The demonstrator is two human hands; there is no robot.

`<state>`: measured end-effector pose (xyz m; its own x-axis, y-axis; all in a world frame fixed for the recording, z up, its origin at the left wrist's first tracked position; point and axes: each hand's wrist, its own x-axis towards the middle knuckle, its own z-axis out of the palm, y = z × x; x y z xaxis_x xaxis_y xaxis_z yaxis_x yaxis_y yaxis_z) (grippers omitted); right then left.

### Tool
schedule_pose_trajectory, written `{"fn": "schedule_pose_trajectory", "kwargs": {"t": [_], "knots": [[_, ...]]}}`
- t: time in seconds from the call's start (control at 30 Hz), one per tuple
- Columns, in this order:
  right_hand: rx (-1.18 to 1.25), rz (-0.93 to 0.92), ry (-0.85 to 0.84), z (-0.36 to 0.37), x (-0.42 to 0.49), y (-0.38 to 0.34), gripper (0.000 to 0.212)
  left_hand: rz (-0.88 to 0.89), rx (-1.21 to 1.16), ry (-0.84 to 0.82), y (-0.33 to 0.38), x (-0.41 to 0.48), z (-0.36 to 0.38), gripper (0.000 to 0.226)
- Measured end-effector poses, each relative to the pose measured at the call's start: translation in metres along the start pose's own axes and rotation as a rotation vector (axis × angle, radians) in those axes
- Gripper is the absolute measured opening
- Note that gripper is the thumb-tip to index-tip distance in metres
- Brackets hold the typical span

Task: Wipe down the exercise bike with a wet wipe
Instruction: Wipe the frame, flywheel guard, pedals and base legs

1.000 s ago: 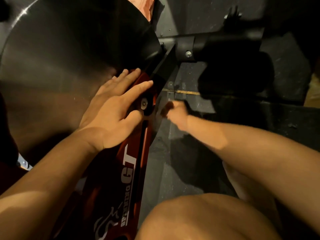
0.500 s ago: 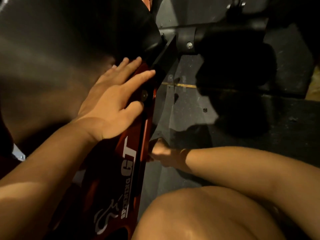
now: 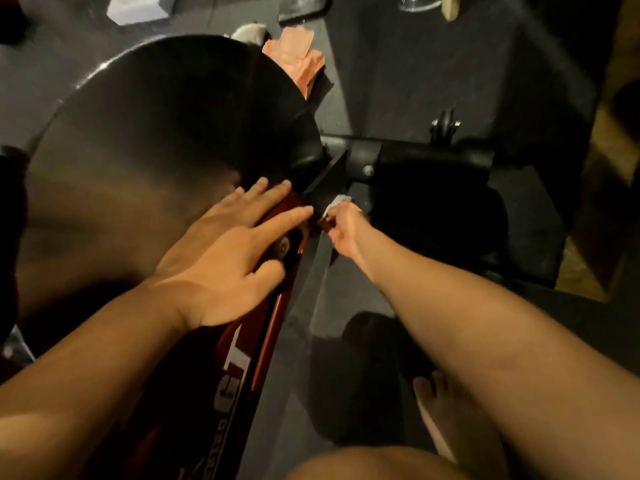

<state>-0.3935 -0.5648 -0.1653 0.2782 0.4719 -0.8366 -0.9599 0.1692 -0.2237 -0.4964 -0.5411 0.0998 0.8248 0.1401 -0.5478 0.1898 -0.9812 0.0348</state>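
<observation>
The exercise bike's red frame [image 3: 239, 344] with white "GT" lettering runs from the bottom centre up to a large dark steel flywheel [image 3: 166, 143]. My left hand [image 3: 228, 258] lies flat with fingers spread across the frame's upper end, beside a round bolt. My right hand [image 3: 343, 230] is closed around a white wet wipe [image 3: 337, 202], pressed against the frame's right edge just under the black front stabiliser bar [image 3: 412, 161]. Only a small corner of the wipe shows above the fingers.
Dark rubber floor [image 3: 433, 71] surrounds the bike. A pink cloth [image 3: 294, 60] lies on the floor behind the flywheel, and a white box [image 3: 138, 8] sits at the top left. My knee [image 3: 367, 465] and bare foot [image 3: 433, 414] are at the bottom right.
My right hand slid down the frame's right edge, then back up to the top by the stabiliser bar. The view pulled back and tilted up. My left hand stayed on the frame.
</observation>
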Motion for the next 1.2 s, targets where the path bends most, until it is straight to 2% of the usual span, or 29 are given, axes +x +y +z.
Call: {"fn": "schedule_pose_trajectory", "kwargs": {"t": [0.07,0.13,0.23,0.27,0.3,0.33,0.37,0.4,0.53,0.63,0.73,0.83,0.9,1.0,1.07,1.2], "knots": [[-0.139,-0.155,0.145,-0.002,0.001,-0.013,0.018,-0.003,-0.004,-0.006,-0.001,0.001,-0.002,0.081],[-0.336,-0.490,0.337,-0.011,-0.012,-0.038,0.019,0.011,-0.008,-0.014,-0.002,0.002,-0.001,0.081],[-0.911,-1.143,0.412,-0.027,-0.021,-0.102,0.013,0.020,-0.035,-0.024,-0.006,0.003,0.002,0.081],[-1.182,-1.245,0.385,-0.033,-0.017,-0.122,0.015,0.023,-0.028,-0.021,-0.007,0.003,0.002,0.081],[-1.477,-1.264,0.351,-0.039,-0.014,-0.140,0.020,0.028,-0.010,-0.017,-0.009,0.004,0.002,0.081],[-1.755,-1.201,0.312,-0.045,-0.012,-0.153,0.026,0.032,0.008,-0.015,-0.009,0.004,0.001,0.082],[-1.956,-1.146,0.274,-0.051,-0.008,-0.161,0.029,0.035,0.019,-0.019,-0.009,0.005,0.002,0.082],[-2.055,-1.116,0.230,-0.054,-0.008,-0.165,0.030,0.040,0.016,-0.016,-0.008,0.005,0.002,0.082],[-2.041,-1.129,-0.073,-0.038,0.008,-0.147,0.055,0.032,-0.003,0.016,-0.005,0.005,0.003,0.079],[-2.154,-1.079,-0.001,-0.015,0.030,-0.130,0.055,0.031,-0.010,0.025,-0.005,0.005,0.003,0.078],[-2.188,-1.043,-0.048,-0.009,0.025,-0.132,0.054,0.036,-0.016,0.016,-0.006,0.004,0.001,0.077],[-2.257,-1.064,0.086,-0.035,0.010,-0.152,0.048,0.034,-0.017,0.024,-0.006,0.004,0.000,0.077],[-2.286,-0.992,0.172,-0.058,-0.006,-0.168,0.050,0.031,0.002,0.033,-0.004,0.005,0.002,0.077],[-2.402,-0.768,0.086,-0.059,-0.023,-0.188,0.037,-0.002,0.006,0.047,-0.001,0.005,0.004,0.078],[-2.440,-0.765,0.029,-0.038,-0.020,-0.186,0.047,-0.003,-0.023,0.060,0.000,0.005,0.003,0.079],[-2.357,-0.721,-0.153,0.002,-0.005,-0.156,0.081,-0.003,-0.041,0.060,-0.002,0.007,0.000,0.080]]}}
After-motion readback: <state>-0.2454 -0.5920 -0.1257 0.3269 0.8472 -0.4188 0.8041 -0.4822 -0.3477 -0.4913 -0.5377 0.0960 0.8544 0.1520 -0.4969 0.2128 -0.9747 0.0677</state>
